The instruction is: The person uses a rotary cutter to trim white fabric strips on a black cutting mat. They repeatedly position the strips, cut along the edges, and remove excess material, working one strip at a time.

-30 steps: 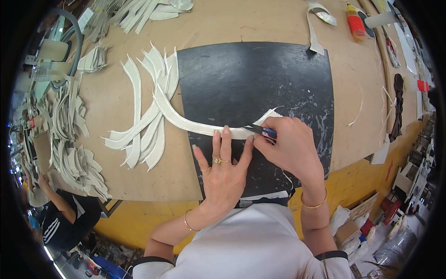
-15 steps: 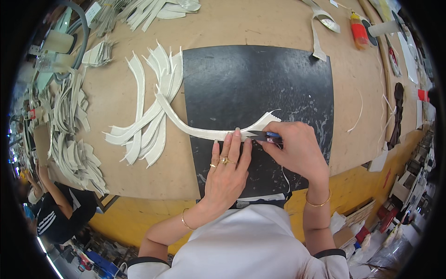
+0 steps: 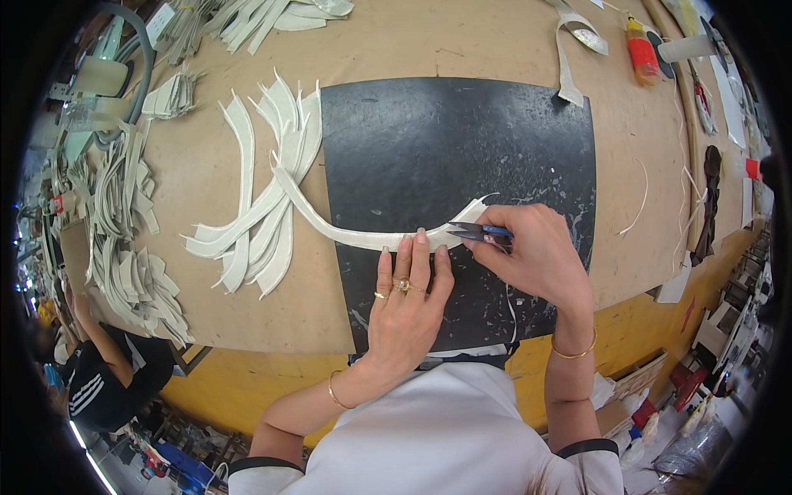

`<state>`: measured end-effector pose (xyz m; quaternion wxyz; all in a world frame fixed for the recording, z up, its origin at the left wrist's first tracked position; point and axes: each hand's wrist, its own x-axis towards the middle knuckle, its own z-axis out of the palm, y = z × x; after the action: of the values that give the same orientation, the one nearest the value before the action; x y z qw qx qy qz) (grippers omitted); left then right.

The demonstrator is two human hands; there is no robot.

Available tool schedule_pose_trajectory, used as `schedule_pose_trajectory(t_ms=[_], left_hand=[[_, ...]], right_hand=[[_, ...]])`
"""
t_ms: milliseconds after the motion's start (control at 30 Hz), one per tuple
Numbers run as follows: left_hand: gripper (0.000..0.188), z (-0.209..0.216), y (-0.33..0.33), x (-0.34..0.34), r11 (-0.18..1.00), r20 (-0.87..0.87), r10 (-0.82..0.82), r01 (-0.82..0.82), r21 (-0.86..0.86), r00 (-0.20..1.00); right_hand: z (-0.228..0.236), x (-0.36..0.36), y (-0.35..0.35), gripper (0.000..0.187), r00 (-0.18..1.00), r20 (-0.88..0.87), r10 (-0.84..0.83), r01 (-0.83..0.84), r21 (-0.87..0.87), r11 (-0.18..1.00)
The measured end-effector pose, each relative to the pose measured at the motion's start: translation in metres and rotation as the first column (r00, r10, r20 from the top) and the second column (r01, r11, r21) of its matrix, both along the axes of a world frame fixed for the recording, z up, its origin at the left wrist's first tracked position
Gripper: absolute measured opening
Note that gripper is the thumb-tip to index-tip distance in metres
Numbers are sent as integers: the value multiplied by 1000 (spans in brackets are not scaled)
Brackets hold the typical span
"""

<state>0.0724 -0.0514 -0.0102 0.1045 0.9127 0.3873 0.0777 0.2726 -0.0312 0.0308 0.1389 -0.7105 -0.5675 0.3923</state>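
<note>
A long, curved off-white fabric strip (image 3: 355,240) with a stitched edge lies across the black mat (image 3: 437,148). Its left end rests over a fan of similar strips (image 3: 266,216). My left hand (image 3: 407,313) is open, its fingertips lying flat on the strip and pressing it to the mat. In my right hand (image 3: 540,256) is a pair of thread snips (image 3: 472,232) with blue on the handle, closed in the fingers. The blades are spread apart over the strip's right part, near its upper edge. Part of the snips is hidden by my fingers.
Heaps of cut strips (image 3: 124,206) line the table's left side, with more pieces (image 3: 276,21) at the back. A red bottle with a yellow top (image 3: 641,54) stands at the back right. Loose white thread (image 3: 637,198) lies right of the mat. Another person (image 3: 111,371) works at far left.
My right hand and the snips have shifted slightly right and up along the strip, and the blades are wider apart. My left hand still presses the strip in nearly the same place.
</note>
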Motion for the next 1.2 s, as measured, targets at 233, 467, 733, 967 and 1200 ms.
schedule_pose_trajectory(t_ms=[233, 467, 733, 967, 1200], left_hand=[[42, -4, -4, 10, 992, -14, 52, -50, 117, 999], [64, 10, -4, 1, 997, -82, 72, -71, 20, 994], [64, 1, -5, 18, 987, 35, -68, 72, -144, 997], [58, -11, -6, 15, 995, 89, -77, 82, -62, 993], [59, -7, -3, 19, 997, 100, -65, 69, -36, 993]], right_hand=[[5, 4, 20, 21, 989, 98, 107, -90, -162, 983], [11, 7, 19, 23, 974, 152, 168, -155, -99, 983], [8, 5, 11, 19, 992, 66, 110, -107, -39, 993], [6, 31, 17, 19, 962, 61, 265, -265, -20, 964], [5, 44, 21, 21, 962, 33, 270, -270, -7, 963]])
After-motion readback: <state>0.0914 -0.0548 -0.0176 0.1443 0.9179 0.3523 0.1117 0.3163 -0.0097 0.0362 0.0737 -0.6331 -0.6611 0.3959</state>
